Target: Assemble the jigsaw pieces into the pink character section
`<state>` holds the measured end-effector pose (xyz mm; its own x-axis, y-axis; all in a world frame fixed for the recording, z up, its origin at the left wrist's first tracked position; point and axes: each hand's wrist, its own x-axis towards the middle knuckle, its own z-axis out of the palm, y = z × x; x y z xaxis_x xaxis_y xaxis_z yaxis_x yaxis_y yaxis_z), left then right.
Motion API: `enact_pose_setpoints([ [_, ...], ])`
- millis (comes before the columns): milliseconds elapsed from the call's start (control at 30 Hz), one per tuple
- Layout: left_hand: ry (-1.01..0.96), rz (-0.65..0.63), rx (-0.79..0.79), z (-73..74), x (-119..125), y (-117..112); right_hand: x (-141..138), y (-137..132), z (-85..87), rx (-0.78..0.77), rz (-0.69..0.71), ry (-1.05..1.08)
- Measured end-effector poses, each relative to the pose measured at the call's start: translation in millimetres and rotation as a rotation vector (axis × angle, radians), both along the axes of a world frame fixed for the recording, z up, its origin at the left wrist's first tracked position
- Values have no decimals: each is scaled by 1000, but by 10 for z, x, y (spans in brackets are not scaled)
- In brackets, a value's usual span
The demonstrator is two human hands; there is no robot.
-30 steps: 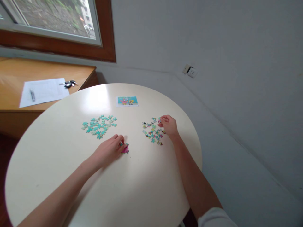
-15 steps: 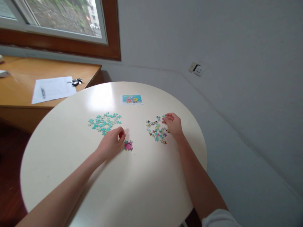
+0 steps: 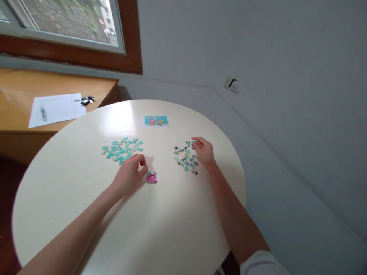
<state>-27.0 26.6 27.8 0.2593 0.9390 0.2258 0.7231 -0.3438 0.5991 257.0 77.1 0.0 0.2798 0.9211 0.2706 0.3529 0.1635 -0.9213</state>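
Observation:
My left hand [image 3: 130,171] is above the table with thumb and forefinger brought together in a loop; whatever they may hold is too small to make out. Right beside its fingertips lies a small joined pink puzzle section [image 3: 151,178] with teal edges. Behind that hand spreads a loose group of teal and pale green puzzle pieces [image 3: 122,149], partly covered by it. My right hand [image 3: 203,150] reaches the upper right edge of a mixed-colour puzzle pile [image 3: 186,159]. Its thumb and forefinger close around a small teal and pink puzzle piece [image 3: 193,143].
A picture card [image 3: 155,121] with two cartoon figures lies toward the back of the round white table [image 3: 172,221]. On the wooden desk [image 3: 86,82] at left are a paper sheet [image 3: 61,109], a pen [image 3: 43,114] and keys [image 3: 86,101]. A wall [image 3: 272,114] borders the right side.
The whole view has shifted slightly, so the table contents appear a little further left. Both hands stay at nearly the same places relative to the puzzle pieces.

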Motion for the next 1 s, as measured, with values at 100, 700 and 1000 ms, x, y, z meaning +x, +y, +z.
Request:
enact_pose_setpoints([
  [100, -36, -22, 31, -4, -7, -2, 5, -4, 1, 6, -5, -23],
  [700, -86, 21, -2, 92, 16, -16, -944, -405, 102, 85, 391, -281],
  [1000, -197, -9, -47, 45, 16, -7, -994, -426, 81, 106, 410, -259],
])
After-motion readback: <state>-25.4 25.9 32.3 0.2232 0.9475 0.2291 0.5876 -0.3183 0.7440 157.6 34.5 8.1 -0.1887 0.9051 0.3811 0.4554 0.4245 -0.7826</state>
